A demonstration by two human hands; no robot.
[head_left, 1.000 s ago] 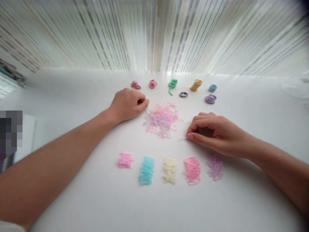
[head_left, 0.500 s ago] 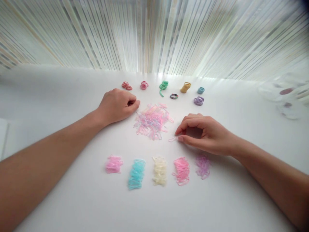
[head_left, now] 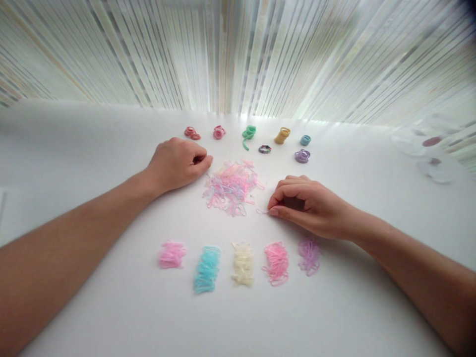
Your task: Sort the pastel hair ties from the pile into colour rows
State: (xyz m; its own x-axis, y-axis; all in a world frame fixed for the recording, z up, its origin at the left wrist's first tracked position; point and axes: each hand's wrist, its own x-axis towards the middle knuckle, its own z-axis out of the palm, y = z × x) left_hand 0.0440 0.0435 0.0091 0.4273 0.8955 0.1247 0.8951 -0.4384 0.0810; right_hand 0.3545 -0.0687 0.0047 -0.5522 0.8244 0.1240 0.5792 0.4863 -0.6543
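Observation:
My right hand (head_left: pixel 308 206) pinches a small pale rubber band (head_left: pixel 262 211) between thumb and forefinger, just right of a mixed pile of pastel rubber bands (head_left: pixel 232 188). On the pile's left side rests my left hand (head_left: pixel 180 163), fingers curled closed; whether anything is in them I cannot make out. Nearer to me lie sorted heaps of bands in a row: a pink-lilac heap (head_left: pixel 172 255), a turquoise heap (head_left: pixel 207 270), a cream heap (head_left: pixel 243 264), a bright pink heap (head_left: pixel 276 264) and a purple heap (head_left: pixel 309 257) close below my right hand.
Behind the pile sit small coiled bundles: red (head_left: pixel 192 133), pink (head_left: pixel 219 132), green (head_left: pixel 249 133), yellow (head_left: pixel 282 135), blue (head_left: pixel 305 140) and purple (head_left: pixel 302 156). A dark multicoloured ring (head_left: pixel 265 148) lies among them. Clear plastic items (head_left: pixel 433 148) stand at the right; a string curtain (head_left: pixel 223 54) hangs behind.
My right thumb and forefinger have closed together on the pale rubber band. My left hand stays by the pile. The whole view has shifted slightly.

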